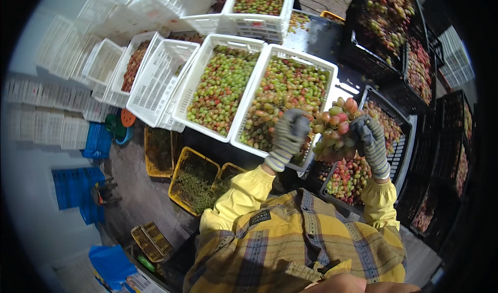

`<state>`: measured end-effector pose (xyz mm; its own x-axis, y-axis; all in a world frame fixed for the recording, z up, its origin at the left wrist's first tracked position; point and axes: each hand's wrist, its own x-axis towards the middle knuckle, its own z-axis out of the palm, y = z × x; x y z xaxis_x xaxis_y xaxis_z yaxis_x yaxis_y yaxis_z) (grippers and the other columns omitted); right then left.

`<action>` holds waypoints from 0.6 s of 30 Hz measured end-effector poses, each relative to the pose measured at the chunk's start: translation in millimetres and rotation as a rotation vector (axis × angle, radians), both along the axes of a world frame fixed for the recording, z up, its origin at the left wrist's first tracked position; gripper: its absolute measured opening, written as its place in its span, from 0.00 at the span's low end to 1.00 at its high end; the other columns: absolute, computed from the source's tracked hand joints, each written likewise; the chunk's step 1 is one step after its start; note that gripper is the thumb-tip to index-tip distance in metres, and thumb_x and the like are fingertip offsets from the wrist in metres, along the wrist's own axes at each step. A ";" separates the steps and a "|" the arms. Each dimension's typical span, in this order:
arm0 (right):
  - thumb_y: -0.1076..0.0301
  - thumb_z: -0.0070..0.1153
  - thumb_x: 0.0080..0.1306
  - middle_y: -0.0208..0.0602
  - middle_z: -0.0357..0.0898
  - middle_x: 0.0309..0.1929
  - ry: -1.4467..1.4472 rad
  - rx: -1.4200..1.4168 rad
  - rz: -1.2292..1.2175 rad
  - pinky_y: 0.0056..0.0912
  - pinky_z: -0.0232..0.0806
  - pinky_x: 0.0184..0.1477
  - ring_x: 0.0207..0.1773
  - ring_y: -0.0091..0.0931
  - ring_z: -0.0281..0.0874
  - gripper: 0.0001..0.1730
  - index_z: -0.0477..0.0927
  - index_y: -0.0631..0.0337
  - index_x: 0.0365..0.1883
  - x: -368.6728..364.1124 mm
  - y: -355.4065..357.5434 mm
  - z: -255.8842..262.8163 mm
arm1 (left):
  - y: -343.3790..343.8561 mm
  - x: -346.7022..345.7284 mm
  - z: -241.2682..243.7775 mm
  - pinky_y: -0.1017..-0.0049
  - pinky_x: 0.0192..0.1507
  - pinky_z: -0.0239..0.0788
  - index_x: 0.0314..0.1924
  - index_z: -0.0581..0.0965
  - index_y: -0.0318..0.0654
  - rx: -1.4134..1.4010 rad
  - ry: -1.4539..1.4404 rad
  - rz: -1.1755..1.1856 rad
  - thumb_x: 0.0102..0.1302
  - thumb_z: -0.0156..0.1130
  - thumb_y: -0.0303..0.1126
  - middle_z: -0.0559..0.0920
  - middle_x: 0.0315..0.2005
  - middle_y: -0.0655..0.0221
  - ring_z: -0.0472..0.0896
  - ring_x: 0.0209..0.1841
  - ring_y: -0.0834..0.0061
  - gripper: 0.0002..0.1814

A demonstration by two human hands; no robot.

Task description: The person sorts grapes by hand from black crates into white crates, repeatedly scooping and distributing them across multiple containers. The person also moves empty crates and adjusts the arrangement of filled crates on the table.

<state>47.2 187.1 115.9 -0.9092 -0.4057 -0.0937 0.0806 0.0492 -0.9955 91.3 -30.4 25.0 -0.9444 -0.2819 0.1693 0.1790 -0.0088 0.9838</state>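
Observation:
My right hand [369, 143], in a striped glove with grey fingers, grips a bunch of green and pink grapes [335, 131] by its upper right side. The bunch hangs between my hands, over the right rim of a white plastic crate [330, 69]. Loose grapes [290, 84] fill much of that crate. My left hand [290, 135], gloved alike, is over the crate's near right part, its fingers curled close to the bunch. Whether anything is inside those fingers is hidden. Below the bunch, a black crate [327, 190] holds more grape bunches [348, 180].
Beside the first crate stands another white crate of loose grapes [225, 88]. Stacked black crates [439, 137] line the right side. Yellow crates [194, 180] with green stems are on the floor at left. White crates [58, 51] are piled behind, near blue crates [76, 186].

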 end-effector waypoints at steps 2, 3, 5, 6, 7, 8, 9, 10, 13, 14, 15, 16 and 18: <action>0.61 0.45 0.71 0.21 0.72 0.26 -0.001 -0.003 -0.015 0.13 0.57 0.27 0.25 0.12 0.64 0.13 0.75 0.61 0.35 -3.3 -10.8 7.2 | -42.5 33.5 1.5 0.75 0.36 0.72 0.36 0.72 0.38 0.061 -0.087 0.122 0.64 0.44 0.22 0.75 0.28 0.71 0.76 0.31 0.76 0.07; 0.59 0.46 0.71 0.20 0.71 0.24 -0.035 0.046 -0.022 0.11 0.50 0.20 0.19 0.10 0.60 0.14 0.75 0.60 0.35 -6.9 -8.0 1.0 | -59.6 57.3 2.1 0.75 0.34 0.72 0.38 0.72 0.37 0.070 -0.053 0.287 0.64 0.40 0.19 0.74 0.28 0.70 0.75 0.30 0.77 0.11; 0.58 0.46 0.71 0.20 0.70 0.22 0.078 0.050 0.019 0.11 0.45 0.16 0.15 0.09 0.55 0.14 0.75 0.59 0.34 -14.7 -11.4 -3.7 | -105.8 118.0 -0.2 0.77 0.33 0.70 0.36 0.72 0.36 0.201 -0.221 0.429 0.67 0.42 0.21 0.72 0.27 0.69 0.73 0.29 0.78 0.08; 0.57 0.46 0.71 0.18 0.69 0.20 0.066 0.067 0.010 0.12 0.46 0.18 0.16 0.09 0.56 0.15 0.75 0.56 0.30 -16.1 -15.7 -1.2 | -126.2 154.5 2.5 0.76 0.34 0.70 0.35 0.72 0.35 0.217 -0.368 0.493 0.67 0.46 0.24 0.72 0.27 0.69 0.73 0.29 0.78 0.06; 0.57 0.46 0.71 0.18 0.69 0.20 0.064 0.066 0.008 0.12 0.46 0.18 0.16 0.09 0.56 0.14 0.75 0.56 0.30 -18.3 -20.2 -2.3 | -147.3 204.7 -12.2 0.74 0.37 0.71 0.35 0.72 0.33 0.253 -0.497 0.524 0.66 0.53 0.30 0.73 0.27 0.68 0.74 0.30 0.77 0.07; 0.57 0.46 0.71 0.18 0.69 0.20 0.066 0.070 0.004 0.12 0.46 0.19 0.16 0.09 0.56 0.14 0.75 0.57 0.31 -20.1 -25.6 -4.0 | -170.4 264.0 -49.9 0.72 0.38 0.71 0.38 0.75 0.35 0.092 -0.776 0.484 0.64 0.56 0.36 0.75 0.28 0.66 0.76 0.30 0.75 0.11; 0.57 0.47 0.71 0.18 0.70 0.21 0.065 0.075 -0.007 0.12 0.46 0.19 0.16 0.09 0.56 0.14 0.76 0.57 0.31 -23.0 -29.8 -7.2 | -182.8 311.7 -74.2 0.71 0.39 0.71 0.41 0.77 0.37 -0.074 -1.054 0.425 0.62 0.59 0.42 0.76 0.29 0.64 0.78 0.30 0.73 0.16; 0.57 0.48 0.70 0.18 0.71 0.22 0.138 0.085 0.033 0.12 0.49 0.21 0.19 0.09 0.58 0.14 0.76 0.58 0.33 -27.8 -26.0 -13.8 | -178.5 338.9 -68.1 0.68 0.41 0.71 0.45 0.76 0.40 -0.702 -1.300 0.165 0.60 0.60 0.42 0.77 0.34 0.59 0.79 0.34 0.67 0.17; 0.58 0.48 0.70 0.18 0.72 0.25 0.230 0.050 -0.004 0.11 0.53 0.25 0.24 0.10 0.63 0.14 0.76 0.58 0.34 -35.5 -22.2 -29.6 | -175.1 318.8 -49.7 0.62 0.51 0.69 0.54 0.73 0.45 -1.117 -1.390 -0.079 0.54 0.63 0.35 0.73 0.50 0.44 0.75 0.53 0.54 0.25; 0.59 0.47 0.71 0.19 0.73 0.28 0.170 0.076 0.033 0.12 0.60 0.33 0.31 0.12 0.67 0.13 0.77 0.59 0.34 -39.1 -15.1 -28.0 | -154.0 286.1 -43.8 0.62 0.50 0.70 0.51 0.75 0.42 -1.022 -0.887 0.208 0.58 0.59 0.30 0.76 0.46 0.48 0.78 0.48 0.56 0.19; 0.61 0.47 0.71 0.20 0.73 0.31 0.089 -0.024 -0.063 0.13 0.63 0.37 0.34 0.13 0.69 0.12 0.77 0.59 0.36 -38.4 -14.3 -37.1 | -133.4 234.1 -26.0 0.67 0.50 0.72 0.48 0.77 0.42 -0.767 -0.691 0.202 0.61 0.54 0.26 0.79 0.43 0.55 0.80 0.45 0.61 0.14; 0.62 0.47 0.71 0.20 0.74 0.32 0.169 0.001 -0.085 0.14 0.65 0.38 0.35 0.13 0.69 0.11 0.76 0.60 0.37 -42.5 -9.9 -45.7 | -114.5 195.3 -37.2 0.71 0.50 0.73 0.47 0.77 0.43 -0.695 -0.548 0.133 0.63 0.54 0.26 0.80 0.42 0.61 0.80 0.45 0.67 0.13; 0.64 0.47 0.71 0.21 0.75 0.34 0.276 0.052 -0.106 0.15 0.66 0.39 0.36 0.13 0.70 0.10 0.76 0.61 0.38 -44.4 -8.4 -49.8 | -61.4 115.0 -31.5 0.72 0.45 0.75 0.45 0.78 0.43 -0.828 -0.323 0.004 0.65 0.53 0.27 0.80 0.39 0.65 0.80 0.39 0.68 0.10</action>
